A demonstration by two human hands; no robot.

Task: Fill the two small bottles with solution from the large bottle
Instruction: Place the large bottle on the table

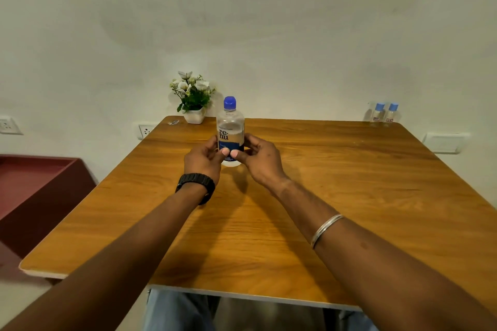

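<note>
While upright on table (349, 169) — large bottle (230, 126) between both gripping hands (234, 158).

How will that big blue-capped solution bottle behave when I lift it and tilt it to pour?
The large bottle looks mostly full of clear liquid, so it is probably fairly heavy for its size. Its smooth clear plastic may be a bit slippery, though both the left hand and right hand grip its lower part. Tall and narrow, it could tip if nudged.

both arms reach forward — left hand (203, 158) and right hand (258, 156) curl inward, thumbs nearly meeting.
</note>
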